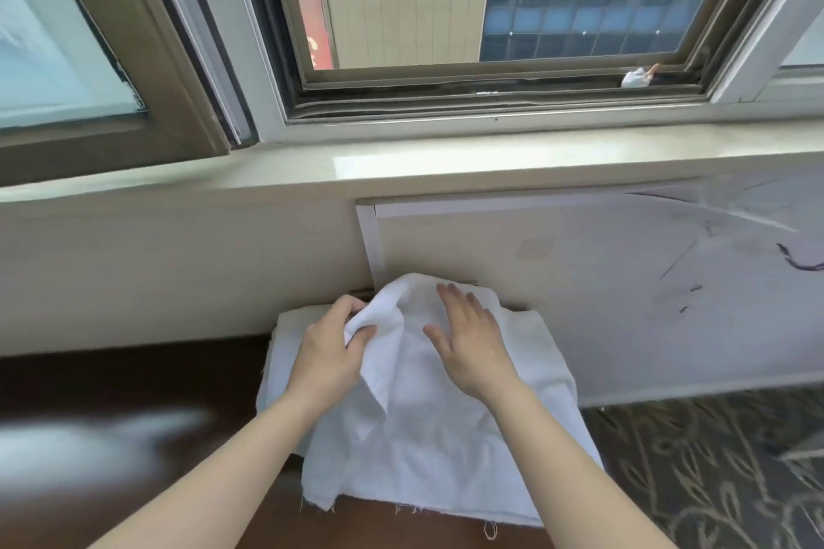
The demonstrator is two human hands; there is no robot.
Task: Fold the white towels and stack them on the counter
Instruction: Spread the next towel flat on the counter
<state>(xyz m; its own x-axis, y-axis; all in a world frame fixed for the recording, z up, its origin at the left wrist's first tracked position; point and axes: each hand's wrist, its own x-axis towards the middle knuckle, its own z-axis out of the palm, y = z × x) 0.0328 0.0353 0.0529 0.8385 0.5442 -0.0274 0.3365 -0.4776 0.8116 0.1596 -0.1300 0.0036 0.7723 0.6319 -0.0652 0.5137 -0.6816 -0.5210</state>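
white towel [419, 428] pinched by left hand [327, 352]; right hand [470, 348] flat on it

The left hand [327, 352] grips a fold of the top towel [423, 415], fingertips buried in the cloth; the left forearm [200, 481] and right forearm [579, 481] run off the bottom edge; that top towel covers the folded pile [290, 321], so its count can't be told; the dark counter [111, 379] smears into pale blur at left; a white scrap [637, 78] in the window track [490, 91] is too small to name.
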